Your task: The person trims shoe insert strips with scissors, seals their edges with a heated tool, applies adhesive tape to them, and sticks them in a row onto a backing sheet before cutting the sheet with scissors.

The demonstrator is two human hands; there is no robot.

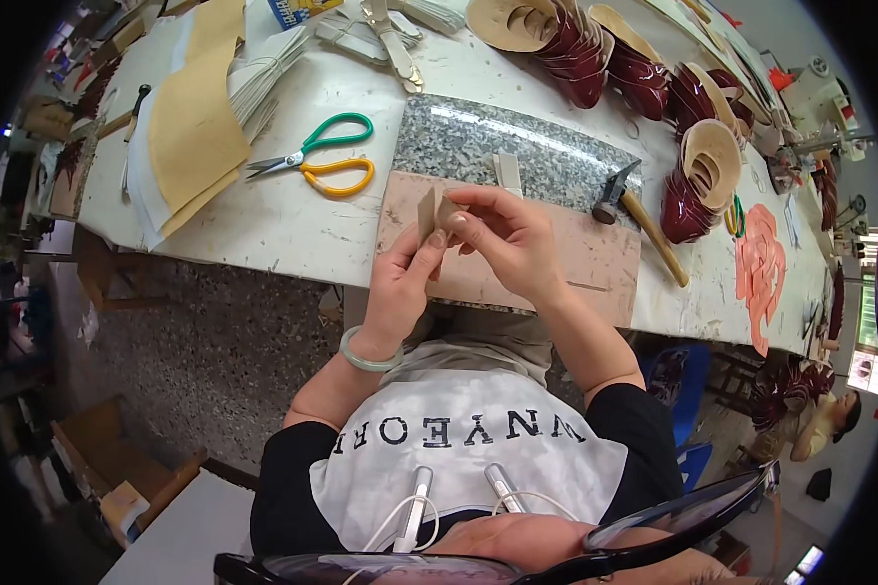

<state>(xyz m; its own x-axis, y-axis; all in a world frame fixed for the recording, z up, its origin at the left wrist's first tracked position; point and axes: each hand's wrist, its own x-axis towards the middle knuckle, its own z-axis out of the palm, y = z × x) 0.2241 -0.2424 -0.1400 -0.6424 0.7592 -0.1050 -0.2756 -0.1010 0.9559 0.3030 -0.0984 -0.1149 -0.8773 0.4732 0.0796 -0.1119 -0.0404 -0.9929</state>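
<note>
My left hand (406, 277), a pale bangle on its wrist, pinches a thin grey-beige strip (426, 211) that stands up between thumb and fingers. My right hand (513, 242) is closed on a similar small piece (446, 209) right beside it; whether the two pieces are joined I cannot tell. Both hands hover over a pinkish-brown board (585, 255). Behind them a speckled stone slab (517, 130) bears a few short whitish strips (506, 174). Lying across the slab and board, to the right of my hands, is a hammer (654, 234) with a wooden handle.
Scissors (312, 161) with green and yellow handles lie left of the slab. Tan sheets (193, 136) hang over the table's front edge. Bundled pale strips (268, 80) lie behind them. Glossy dark-red shoe uppers (688, 195) stand at the right, near coral-pink pieces (759, 263).
</note>
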